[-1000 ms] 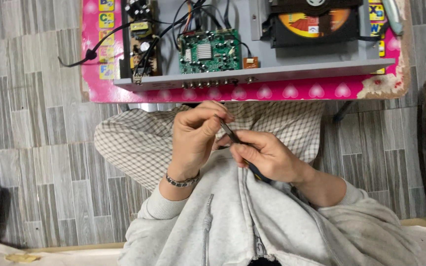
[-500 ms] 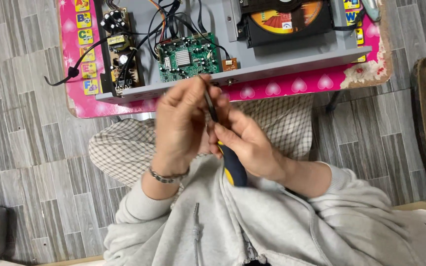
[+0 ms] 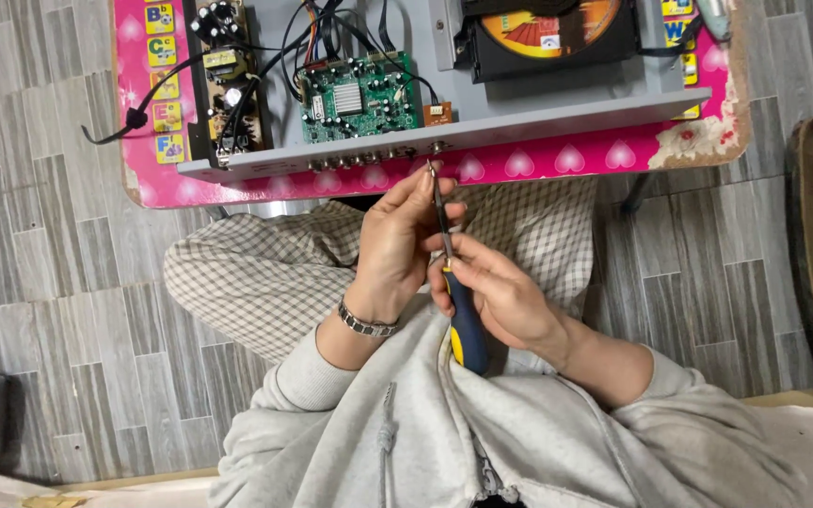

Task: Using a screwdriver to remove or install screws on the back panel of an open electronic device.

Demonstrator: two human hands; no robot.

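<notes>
Step in hand: tool preparation. The screwdriver (image 3: 454, 282) is held over the lap, just near of the opened disc player chassis (image 3: 557, 118) that lies on the pink counter (image 3: 613, 155). The right hand (image 3: 505, 296) has its fingers closed around the upper part of the blue-and-yellow handle, butt end resting against the grey sweatshirt (image 3: 444, 433). The left hand (image 3: 397, 245) has its fingers pinched closed on the metal shaft near the tip, which points toward the chassis rear edge and its row of connector sockets. Whether a screw or bit sits at the tip cannot be told.

Judged next move: the left fingers must release the shaft, and the tip must be carried forward to a fastener on the chassis. This calls for steady alignment, since the green circuit board (image 3: 355, 94) and black wiring (image 3: 331, 28) lie close behind that edge.

Change from the earlier frame: half a second ago both hands were raised higher, overlapping the counter edge, with the shaft mostly hidden. The hands now sit lower and nearer the body, and the shaft and handle are plainly exposed.
</notes>
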